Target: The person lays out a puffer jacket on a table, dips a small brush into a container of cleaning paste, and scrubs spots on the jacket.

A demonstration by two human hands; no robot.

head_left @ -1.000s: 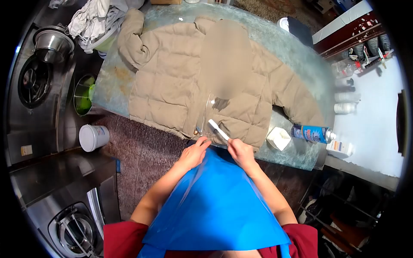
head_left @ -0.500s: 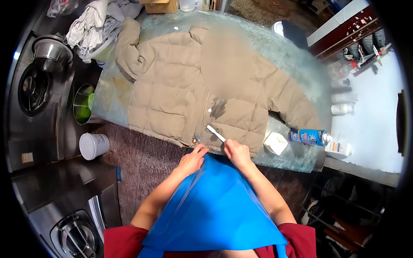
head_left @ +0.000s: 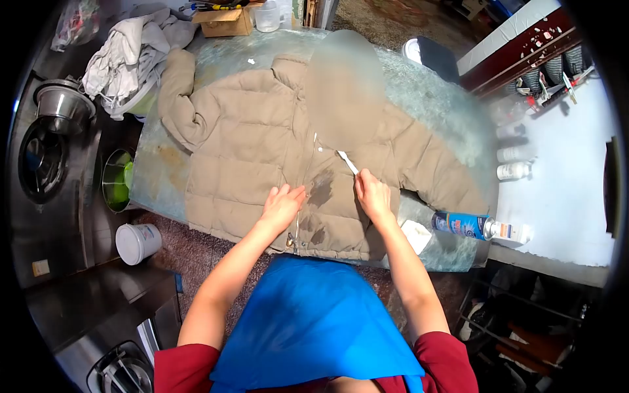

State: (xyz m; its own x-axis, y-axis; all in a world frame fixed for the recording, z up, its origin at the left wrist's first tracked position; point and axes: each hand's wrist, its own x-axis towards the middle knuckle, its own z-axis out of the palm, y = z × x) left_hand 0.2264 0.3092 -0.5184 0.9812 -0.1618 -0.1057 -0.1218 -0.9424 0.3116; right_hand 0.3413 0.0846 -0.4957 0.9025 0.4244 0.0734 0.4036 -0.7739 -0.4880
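A tan padded jacket (head_left: 249, 164) lies spread on the greenish table (head_left: 452, 252), its zipper running down the middle. Dark wet patches (head_left: 320, 188) mark its front beside the zipper. My left hand (head_left: 283, 207) rests on the jacket left of these patches, fingers apart and holding nothing. In my right hand (head_left: 374, 195) is a white brush (head_left: 348, 162), its head at the jacket front, higher up than the patches. A blurred area hides part of the jacket's upper middle.
Right of the jacket are a white block (head_left: 415, 236), a blue spray can (head_left: 458, 224) and several white bottles (head_left: 514, 171). A cardboard box (head_left: 226, 22) and grey cloths (head_left: 124, 59) stand at the back left. A white bucket (head_left: 138, 243) is left.
Both hands have moved up the jacket from its bottom hem, the brush going along with the right one. The left hand's fingers now lie flat. The camera view has shifted slightly.
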